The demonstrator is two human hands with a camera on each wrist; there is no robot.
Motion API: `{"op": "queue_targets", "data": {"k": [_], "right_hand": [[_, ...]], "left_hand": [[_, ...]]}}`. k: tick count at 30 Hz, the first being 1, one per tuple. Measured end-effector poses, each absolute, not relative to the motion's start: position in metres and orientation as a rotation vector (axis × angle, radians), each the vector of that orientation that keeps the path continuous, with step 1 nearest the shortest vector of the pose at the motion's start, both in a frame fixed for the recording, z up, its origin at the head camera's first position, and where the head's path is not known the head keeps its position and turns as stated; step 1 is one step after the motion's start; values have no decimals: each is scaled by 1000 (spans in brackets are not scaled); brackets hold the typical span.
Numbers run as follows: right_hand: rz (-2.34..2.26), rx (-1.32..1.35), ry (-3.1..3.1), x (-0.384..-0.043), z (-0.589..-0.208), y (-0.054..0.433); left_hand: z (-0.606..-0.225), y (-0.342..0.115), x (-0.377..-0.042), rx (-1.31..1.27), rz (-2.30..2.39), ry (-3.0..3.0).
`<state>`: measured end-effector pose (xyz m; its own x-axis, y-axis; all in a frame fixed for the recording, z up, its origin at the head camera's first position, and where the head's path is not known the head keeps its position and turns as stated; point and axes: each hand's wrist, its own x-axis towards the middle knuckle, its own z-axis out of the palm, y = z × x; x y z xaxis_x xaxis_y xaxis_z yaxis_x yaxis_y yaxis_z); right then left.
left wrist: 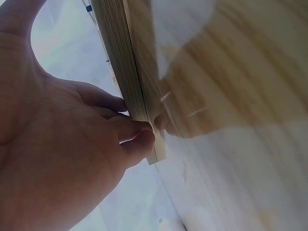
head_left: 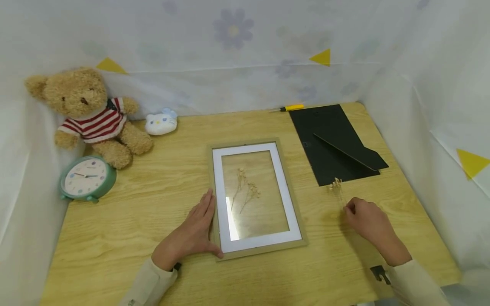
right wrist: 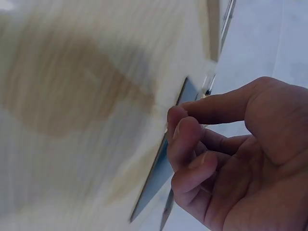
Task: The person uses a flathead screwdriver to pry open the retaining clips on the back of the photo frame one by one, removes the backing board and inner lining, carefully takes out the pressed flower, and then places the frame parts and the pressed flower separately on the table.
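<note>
A wooden picture frame (head_left: pixel 300 225) with a white mat (head_left: pixel 281 187) and clear pane lies flat at the middle of the table. Two dried flower sprigs (head_left: pixel 250 191) show inside the mat's opening. Along the frame's left side rests my left hand (head_left: pixel 193 227), its extended fingers touching the edge and the thumb near the lower left corner. In the left wrist view its fingertips are right at the wooden rim (left wrist: pixel 125 57). To the right, my right hand (head_left: pixel 371 221) pinches another dried flower sprig (head_left: pixel 337 187) by its stem, over the table.
A black frame back (head_left: pixel 325 148) with its stand raised lies at the back right, by a yellow-handled screwdriver (head_left: pixel 294 108). On the left are a teddy bear (head_left: pixel 99 123), a white cat-shaped item (head_left: pixel 160 124) and a green alarm clock (head_left: pixel 89 178). A small black piece (head_left: pixel 379 273) lies near the right sleeve.
</note>
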<state>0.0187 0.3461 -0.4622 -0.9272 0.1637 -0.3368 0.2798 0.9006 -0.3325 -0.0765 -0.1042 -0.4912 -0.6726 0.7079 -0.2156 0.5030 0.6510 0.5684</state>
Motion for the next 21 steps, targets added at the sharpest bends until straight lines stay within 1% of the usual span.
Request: {"op": "queue_targets", "data": {"k": [6,12,21], "right_hand": [[-509,486,2713,29,-470,383],[-487,545,2759,33,-479,412],[-512,603,2786,37,-485,428]], "left_hand": [[-492,-105,-77,949,662,2451],[-491,-106,-76,954,686,2458],[-491,-105,-77,947,682,2448]]}}
